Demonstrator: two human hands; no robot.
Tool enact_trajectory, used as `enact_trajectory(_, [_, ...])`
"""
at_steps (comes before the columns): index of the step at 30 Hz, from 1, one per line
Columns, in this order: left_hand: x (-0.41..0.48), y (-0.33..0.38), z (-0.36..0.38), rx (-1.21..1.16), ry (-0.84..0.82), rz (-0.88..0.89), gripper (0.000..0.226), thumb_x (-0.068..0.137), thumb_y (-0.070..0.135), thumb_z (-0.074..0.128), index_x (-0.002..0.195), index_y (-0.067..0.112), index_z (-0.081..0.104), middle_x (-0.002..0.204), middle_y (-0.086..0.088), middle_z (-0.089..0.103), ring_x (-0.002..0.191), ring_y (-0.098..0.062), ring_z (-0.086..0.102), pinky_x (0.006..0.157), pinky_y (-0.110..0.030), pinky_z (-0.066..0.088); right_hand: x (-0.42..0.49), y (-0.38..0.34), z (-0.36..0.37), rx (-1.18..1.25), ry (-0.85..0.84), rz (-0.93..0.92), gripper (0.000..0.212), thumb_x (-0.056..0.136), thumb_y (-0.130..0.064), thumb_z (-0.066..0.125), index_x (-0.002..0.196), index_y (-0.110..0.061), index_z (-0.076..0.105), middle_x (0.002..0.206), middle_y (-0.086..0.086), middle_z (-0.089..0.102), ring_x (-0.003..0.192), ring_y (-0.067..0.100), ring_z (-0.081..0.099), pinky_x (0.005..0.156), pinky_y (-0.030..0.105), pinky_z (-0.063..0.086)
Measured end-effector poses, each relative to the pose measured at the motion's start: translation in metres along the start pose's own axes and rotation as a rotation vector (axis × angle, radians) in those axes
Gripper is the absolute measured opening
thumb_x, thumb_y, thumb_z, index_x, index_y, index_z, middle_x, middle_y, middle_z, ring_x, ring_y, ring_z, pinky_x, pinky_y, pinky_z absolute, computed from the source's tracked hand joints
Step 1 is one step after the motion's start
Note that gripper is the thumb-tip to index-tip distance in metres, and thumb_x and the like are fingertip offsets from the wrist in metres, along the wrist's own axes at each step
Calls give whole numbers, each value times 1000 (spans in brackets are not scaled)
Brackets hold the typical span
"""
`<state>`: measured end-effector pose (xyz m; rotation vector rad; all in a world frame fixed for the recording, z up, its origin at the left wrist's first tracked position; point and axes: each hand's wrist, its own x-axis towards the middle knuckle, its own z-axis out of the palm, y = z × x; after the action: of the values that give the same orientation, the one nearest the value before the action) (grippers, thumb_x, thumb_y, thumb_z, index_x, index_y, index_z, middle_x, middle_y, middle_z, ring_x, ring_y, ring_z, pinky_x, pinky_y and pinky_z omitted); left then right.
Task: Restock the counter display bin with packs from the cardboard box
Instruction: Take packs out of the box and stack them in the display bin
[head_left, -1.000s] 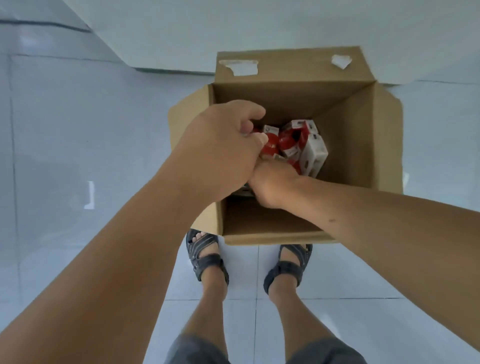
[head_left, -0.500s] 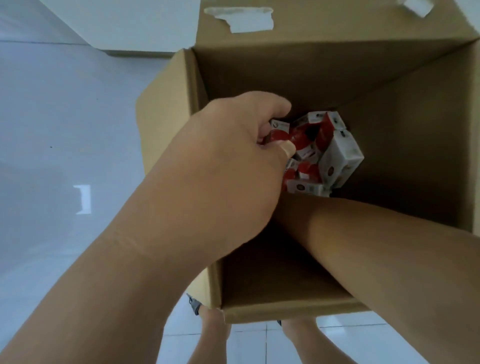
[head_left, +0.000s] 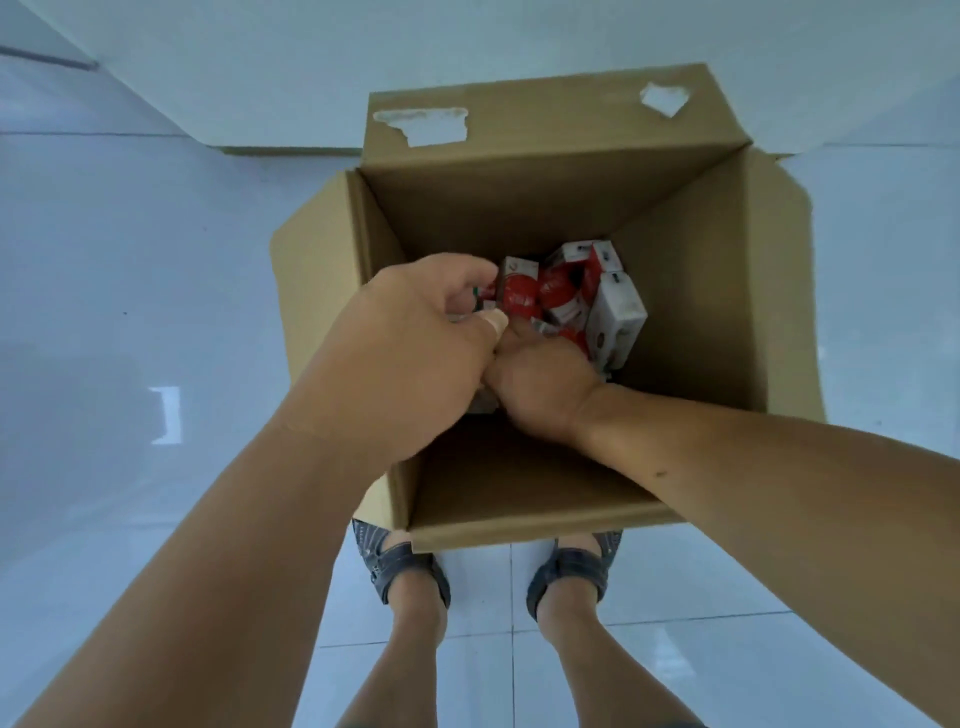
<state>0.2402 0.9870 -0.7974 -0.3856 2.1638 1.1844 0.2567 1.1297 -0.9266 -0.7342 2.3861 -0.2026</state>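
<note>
While 2 hands sit inside 1 box (head_left: 701, 249), the left hand (head_left: 410, 348) pinches 1 pack (head_left: 479, 302) at the heap's left edge; the right hand (head_left: 540, 387), just beside it, buries its fingers, grip hidden. Packs (head_left: 615, 312) heap just beyond, toward the far wall, about 6, axes mixed.
</note>
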Motion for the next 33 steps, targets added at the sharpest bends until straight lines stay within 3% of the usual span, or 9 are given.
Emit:
enact_trajectory(2, [-15, 11, -5, -16, 9, -29, 38, 94, 25, 59, 129, 39, 57, 122, 15, 63, 102, -2, 59, 71, -5, 42, -29, -2, -25, -43, 151, -8, 58, 89, -15, 61, 142, -17, 35, 137, 13, 44, 126, 32, 43, 83, 46, 54])
enact_trajectory(5, [-44, 36, -16, -35, 27, -46, 38, 94, 25, 58, 130, 38, 56, 127, 13, 61, 109, -10, 59, 86, -26, 50, -71, -15, -64, -1, 329, -20, 51, 83, -15, 68, 127, -15, 44, 125, 11, 53, 115, 31, 52, 73, 44, 57])
enact_trajectory(7, [-66, 58, -25, -35, 45, -44, 38, 93, 25, 57, 129, 37, 57, 128, 11, 61, 111, -13, 59, 91, -34, 51, -100, -26, -94, 8, 469, -42, 44, 82, -15, 66, 121, -14, 46, 120, 11, 58, 109, 30, 56, 73, 42, 57])
enact_trajectory(9, [-87, 87, -38, -40, 56, -13, 37, 93, 26, 57, 129, 34, 59, 129, 10, 60, 112, -10, 57, 95, -31, 48, -130, -39, -129, 33, 628, -56, 33, 83, -13, 58, 115, -12, 49, 114, 13, 61, 103, 32, 59, 72, 41, 56])
enact_trajectory(12, [-123, 136, -62, -51, 65, 36, 34, 92, 25, 58, 125, 31, 62, 120, 11, 63, 100, -9, 60, 83, -23, 48, -177, -67, -189, 70, 822, -79, 24, 80, -6, 57, 104, -5, 61, 108, 16, 64, 99, 32, 61, 75, 40, 55])
enact_trajectory(16, [-177, 207, -99, -114, 50, 79, 31, 88, 23, 58, 116, 31, 67, 108, 6, 68, 93, -17, 66, 84, -36, 55, -237, -106, -275, 130, 1056, -128, 33, 67, 5, 63, 98, -7, 56, 105, 17, 66, 94, 34, 63, 78, 40, 53])
enact_trajectory(24, [-297, 332, -171, -250, 72, 253, 19, 91, 14, 59, 83, 23, 74, 82, -6, 74, 78, -28, 71, 72, -53, 59, -328, -158, -426, 45, 1245, -207, 32, 80, -14, 72, 102, -9, 49, 109, 19, 64, 101, 35, 62, 81, 45, 52])
enact_trajectory(30, [-368, 405, -233, -284, 105, 399, 18, 92, 18, 58, 99, 29, 70, 95, 0, 71, 84, -20, 67, 67, -37, 61, -374, -193, -531, -88, 1348, -228, 40, 81, -27, 76, 108, -10, 54, 111, 14, 66, 104, 31, 61, 91, 44, 50])
enact_trajectory(33, [-397, 434, -265, -327, 42, 504, 25, 91, 14, 59, 112, 26, 66, 100, 2, 70, 73, -14, 63, 51, -22, 49, -396, -208, -582, -190, 1417, -249, 29, 82, -27, 76, 100, -7, 66, 106, 12, 69, 99, 30, 64, 87, 44, 50])
